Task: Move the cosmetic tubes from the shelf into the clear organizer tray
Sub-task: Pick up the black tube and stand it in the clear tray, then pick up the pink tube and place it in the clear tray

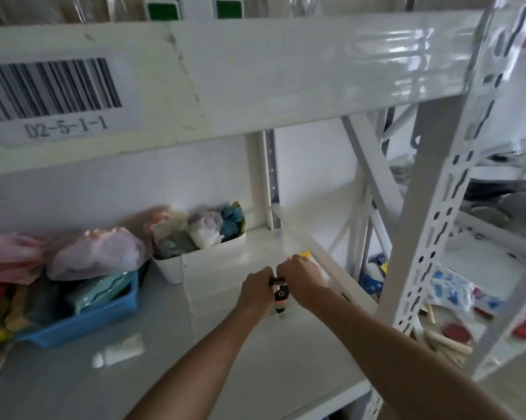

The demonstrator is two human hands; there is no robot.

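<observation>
Above the white shelf [170, 359], left hand [257, 291] grips a tube [279, 294].

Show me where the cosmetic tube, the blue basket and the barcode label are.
cosmetic tube [279, 294], head view, on its printed body between the hands
blue basket [98, 318], head view, on its front wall
barcode label [52, 89], head view, on the bars

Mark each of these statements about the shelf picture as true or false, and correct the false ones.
1. Both hands meet at one cosmetic tube. True.
2. The blue basket stands to the right of the hands. False: it stands to their left.
3. The white bin holds bunched-up coloured items. True.
4. The barcode label reads A1-2-3-4. False: it reads D2-5-1-1.
5. The left hand rests on the blue basket. False: it is at the tube, apart from the basket.
</observation>
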